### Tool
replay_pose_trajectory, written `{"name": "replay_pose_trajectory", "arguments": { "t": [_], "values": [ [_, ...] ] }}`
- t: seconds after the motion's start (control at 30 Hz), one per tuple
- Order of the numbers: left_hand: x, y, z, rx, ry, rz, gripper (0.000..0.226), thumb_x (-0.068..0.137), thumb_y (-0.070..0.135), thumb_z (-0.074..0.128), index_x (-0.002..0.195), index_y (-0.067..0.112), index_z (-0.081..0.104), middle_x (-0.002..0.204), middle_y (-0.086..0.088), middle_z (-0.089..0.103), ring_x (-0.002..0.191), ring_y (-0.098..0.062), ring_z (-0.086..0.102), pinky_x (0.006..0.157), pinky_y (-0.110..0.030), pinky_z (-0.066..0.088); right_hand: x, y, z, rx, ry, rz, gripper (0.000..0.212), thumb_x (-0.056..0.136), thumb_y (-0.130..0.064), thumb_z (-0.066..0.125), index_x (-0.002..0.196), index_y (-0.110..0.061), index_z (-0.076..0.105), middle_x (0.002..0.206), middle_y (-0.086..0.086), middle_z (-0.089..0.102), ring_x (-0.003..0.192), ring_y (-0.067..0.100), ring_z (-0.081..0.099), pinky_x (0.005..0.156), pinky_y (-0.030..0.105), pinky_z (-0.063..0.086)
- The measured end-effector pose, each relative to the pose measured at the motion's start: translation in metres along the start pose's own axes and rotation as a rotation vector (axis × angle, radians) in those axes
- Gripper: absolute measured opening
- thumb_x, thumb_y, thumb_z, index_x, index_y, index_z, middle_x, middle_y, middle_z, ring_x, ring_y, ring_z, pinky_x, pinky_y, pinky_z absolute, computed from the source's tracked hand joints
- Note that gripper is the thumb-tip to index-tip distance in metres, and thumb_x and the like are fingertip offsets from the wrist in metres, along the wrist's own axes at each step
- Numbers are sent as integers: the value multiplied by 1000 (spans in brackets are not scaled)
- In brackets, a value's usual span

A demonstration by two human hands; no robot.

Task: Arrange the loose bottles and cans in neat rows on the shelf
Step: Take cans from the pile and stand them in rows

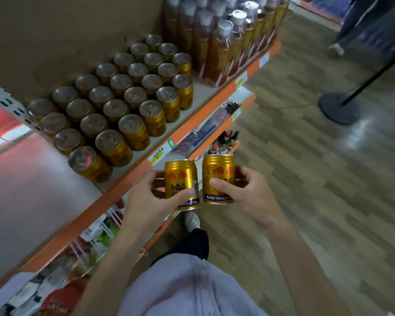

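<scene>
My left hand grips a gold energy-drink can upright, just off the shelf's front edge. My right hand grips a second gold can right beside it; the two cans nearly touch. On the shelf with its orange front rail, several gold cans stand in diagonal rows with plastic-covered tops. The nearest shelved can leans a little. Tall bottles with white caps stand in rows at the shelf's far end.
A bare stretch of shelf lies left of the can rows, near me. Lower shelves below hold small goods. A black round stand base sits on the wood-look floor to the right. Another person's legs are at the far right.
</scene>
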State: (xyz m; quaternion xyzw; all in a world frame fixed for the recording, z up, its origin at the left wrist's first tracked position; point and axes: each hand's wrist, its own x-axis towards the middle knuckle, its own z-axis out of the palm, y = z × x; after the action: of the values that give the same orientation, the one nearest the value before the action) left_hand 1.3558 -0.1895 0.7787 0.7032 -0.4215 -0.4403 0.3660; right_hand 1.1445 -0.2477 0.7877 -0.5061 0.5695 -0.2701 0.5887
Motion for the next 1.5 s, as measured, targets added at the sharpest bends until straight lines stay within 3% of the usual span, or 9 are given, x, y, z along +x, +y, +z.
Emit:
{"name": "replay_pose_trajectory", "arguments": {
  "t": [0.17,0.33,0.43,0.63,0.8,0.97,1.17,1.33,1.5],
  "values": [
    [48,19,14,-81,118,-79,53,59,55,84,104,34,64,97,14,70,85,4,65,78,-28,54,71,-24,-13,-96,-35,-36,43,73,-43,87,107,-23,71,97,-4,76,92,11,72,79,28,56],
    [102,54,29,-180,217,-77,55,55,55,81,103,32,66,92,16,71,84,4,64,75,-27,53,135,-55,-34,-158,-3,-114,39,69,-38,89,101,-27,71,94,-9,75,92,13,71,89,43,58],
    [135,72,39,-203,251,-73,39,62,46,84,93,36,63,84,24,69,81,10,62,70,-19,47,173,-72,-46,-216,14,-200,44,72,-33,88,110,-31,66,99,-13,73,94,4,68,86,31,57],
    [173,97,57,-144,317,-107,41,65,48,84,95,41,57,91,24,64,80,20,58,61,-5,42,246,-98,-60,-330,-63,-282,63,72,-36,87,124,-39,51,110,-23,62,104,-4,59,89,21,50],
    [197,117,77,-161,485,-182,45,59,54,81,90,44,51,92,25,60,81,6,62,64,-10,42,306,-107,-68,-416,-216,-469,69,73,-33,87,134,-31,55,117,-19,64,107,-4,58,84,10,48],
    [208,127,94,-142,626,-228,61,57,61,85,105,34,59,94,17,67,83,10,62,62,-10,47,357,-97,-56,-455,-348,-575,69,79,-29,83,139,-28,50,134,-6,53,118,16,59,98,41,53],
    [214,134,119,-250,776,-288,53,60,47,81,105,23,67,89,12,72,81,4,66,62,-9,48,388,-74,-46,-423,-448,-532,73,84,-19,77,147,-22,42,144,0,53,133,17,49,109,46,44],
    [211,132,134,-250,836,-337,62,60,60,85,108,26,65,94,13,72,84,0,67,69,-23,50,398,-60,-33,-400,-502,-413,85,90,-28,70,157,-37,18,158,-6,38,145,15,36,117,50,35],
    [203,133,149,-274,893,-372,65,58,64,78,110,29,64,97,14,72,88,-3,67,75,-28,53,398,-59,-34,-406,-529,-411,83,92,-29,68,157,-33,16,158,-5,38,144,16,38,118,49,33]
  ]
}}
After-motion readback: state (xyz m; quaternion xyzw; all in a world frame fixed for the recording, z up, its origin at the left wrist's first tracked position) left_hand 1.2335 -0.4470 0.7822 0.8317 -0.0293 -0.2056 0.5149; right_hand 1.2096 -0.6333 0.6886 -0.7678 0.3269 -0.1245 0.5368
